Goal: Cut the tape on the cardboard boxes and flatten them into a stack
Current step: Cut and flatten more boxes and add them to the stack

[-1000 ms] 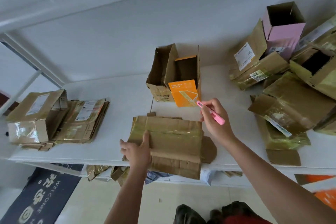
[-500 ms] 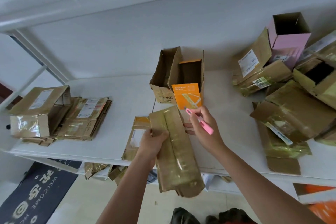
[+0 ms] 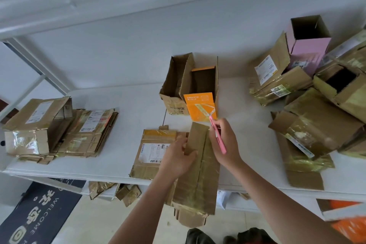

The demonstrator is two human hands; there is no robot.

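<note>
Behind the taped box [image 3: 200, 168] (held), orange carton [image 3: 201, 108].

The left hand [image 3: 178, 156] is turning the taped box [image 3: 198, 174] from lying flat and crosswise on the table [image 3: 122, 101] to standing lengthwise, its near end now hanging past the table edge. This is uncovering a flattened box [image 3: 152, 150] with a white label beneath. The right hand [image 3: 225, 142], holding the pink cutter [image 3: 217, 136], is closing in against the taped box's right side.
</note>
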